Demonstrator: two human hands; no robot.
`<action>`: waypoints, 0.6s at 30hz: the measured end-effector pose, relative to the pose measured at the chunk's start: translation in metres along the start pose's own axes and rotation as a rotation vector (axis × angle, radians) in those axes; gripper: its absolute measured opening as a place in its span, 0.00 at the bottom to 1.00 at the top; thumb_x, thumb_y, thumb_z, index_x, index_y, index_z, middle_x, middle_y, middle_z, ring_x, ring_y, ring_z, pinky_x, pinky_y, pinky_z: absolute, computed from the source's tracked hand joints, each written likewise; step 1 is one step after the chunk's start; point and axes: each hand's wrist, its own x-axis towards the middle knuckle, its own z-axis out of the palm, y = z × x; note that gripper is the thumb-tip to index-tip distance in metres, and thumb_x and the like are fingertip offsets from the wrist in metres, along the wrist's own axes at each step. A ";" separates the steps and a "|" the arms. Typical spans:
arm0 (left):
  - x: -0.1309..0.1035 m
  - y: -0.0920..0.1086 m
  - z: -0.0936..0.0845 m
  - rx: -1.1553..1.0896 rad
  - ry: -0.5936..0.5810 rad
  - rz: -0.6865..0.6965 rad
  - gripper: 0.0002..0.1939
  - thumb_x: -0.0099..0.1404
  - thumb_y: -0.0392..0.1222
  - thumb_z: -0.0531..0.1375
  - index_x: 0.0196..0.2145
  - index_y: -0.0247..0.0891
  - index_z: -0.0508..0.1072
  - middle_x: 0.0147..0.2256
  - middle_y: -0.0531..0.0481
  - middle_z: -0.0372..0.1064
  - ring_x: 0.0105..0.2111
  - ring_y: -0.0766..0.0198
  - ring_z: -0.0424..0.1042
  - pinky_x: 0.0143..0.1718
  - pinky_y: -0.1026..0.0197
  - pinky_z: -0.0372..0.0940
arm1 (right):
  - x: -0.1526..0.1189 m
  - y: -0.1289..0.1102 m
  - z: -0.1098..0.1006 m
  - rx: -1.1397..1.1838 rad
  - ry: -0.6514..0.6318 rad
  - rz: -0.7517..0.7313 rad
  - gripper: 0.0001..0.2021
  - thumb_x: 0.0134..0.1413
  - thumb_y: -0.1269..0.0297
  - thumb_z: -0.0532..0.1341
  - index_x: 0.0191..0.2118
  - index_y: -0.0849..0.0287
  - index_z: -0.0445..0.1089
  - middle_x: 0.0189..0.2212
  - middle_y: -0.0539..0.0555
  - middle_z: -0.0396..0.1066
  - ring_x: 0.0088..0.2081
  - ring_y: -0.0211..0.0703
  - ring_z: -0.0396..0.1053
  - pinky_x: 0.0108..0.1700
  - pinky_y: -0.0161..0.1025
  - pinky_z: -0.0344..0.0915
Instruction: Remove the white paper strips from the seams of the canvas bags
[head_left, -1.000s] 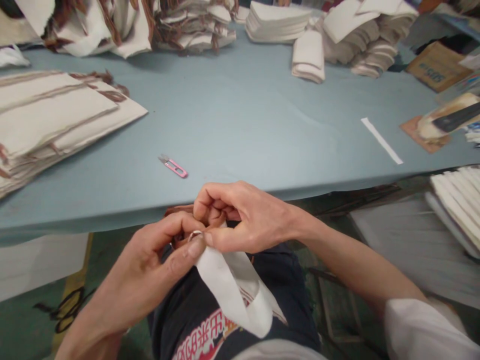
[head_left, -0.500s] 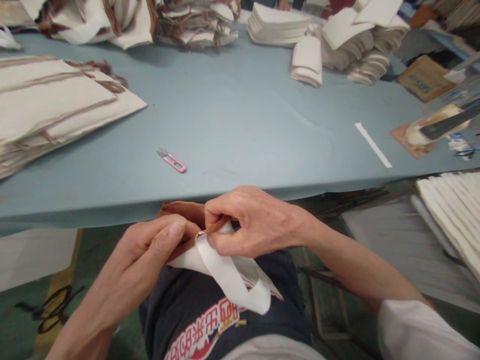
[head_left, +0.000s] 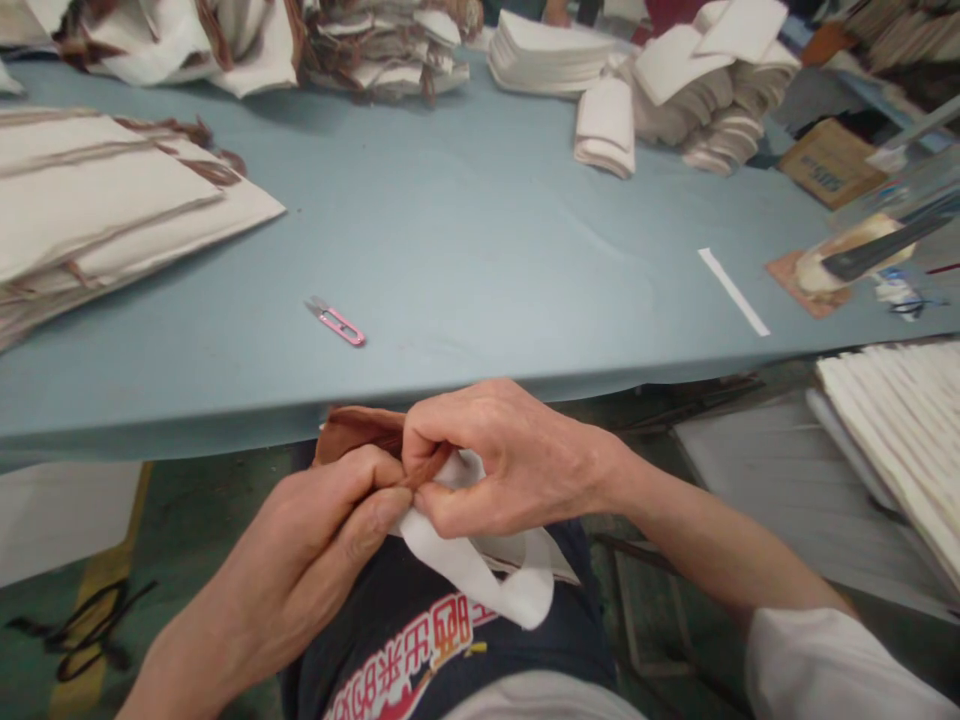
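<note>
Both hands meet over my lap, in front of the table edge. My left hand [head_left: 330, 540] pinches a folded brown and white piece of material [head_left: 360, 430], whose brown side shows beyond the fingers. Close against it, my right hand [head_left: 495, 460] is closed with thumb and fingers pressed together on a white strip [head_left: 480, 575]. The strip hangs in a loop below my right hand, over the dark printed apron [head_left: 420, 660]. Fingertips hide the spot where strip and brown material come together.
Pink thread snips [head_left: 337, 322] lie on the blue-covered table [head_left: 480, 250]. Farther right are a loose white strip [head_left: 733, 292], a brush-like tool with a dark handle [head_left: 862, 255] and a cardboard box [head_left: 829, 165]. White stacks [head_left: 551, 55] line the back; layered sheets [head_left: 112, 210] lie left.
My left thumb has come down onto the strip's end beside my right fingertips, covering it. The strip's loop has shifted slightly right. The table scene has slid a little left in view.
</note>
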 end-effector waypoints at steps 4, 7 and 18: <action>-0.006 -0.004 0.002 0.045 -0.002 -0.031 0.12 0.78 0.38 0.56 0.35 0.41 0.74 0.30 0.57 0.76 0.28 0.69 0.72 0.30 0.68 0.65 | -0.002 0.005 -0.003 0.068 -0.036 0.011 0.02 0.51 0.69 0.62 0.33 0.58 0.68 0.28 0.45 0.69 0.28 0.34 0.63 0.33 0.34 0.56; -0.005 -0.001 0.002 0.056 0.018 -0.052 0.12 0.75 0.37 0.58 0.32 0.42 0.76 0.26 0.59 0.75 0.24 0.71 0.72 0.26 0.70 0.63 | -0.002 0.003 -0.010 0.105 -0.119 0.056 0.06 0.60 0.63 0.60 0.33 0.57 0.67 0.27 0.45 0.67 0.28 0.35 0.62 0.34 0.36 0.55; 0.011 0.008 -0.001 0.023 0.064 -0.209 0.19 0.68 0.44 0.60 0.20 0.41 0.71 0.18 0.58 0.63 0.18 0.70 0.60 0.17 0.69 0.55 | 0.006 0.013 -0.002 0.203 -0.214 0.000 0.22 0.74 0.54 0.57 0.26 0.56 0.58 0.21 0.42 0.51 0.24 0.32 0.51 0.30 0.37 0.47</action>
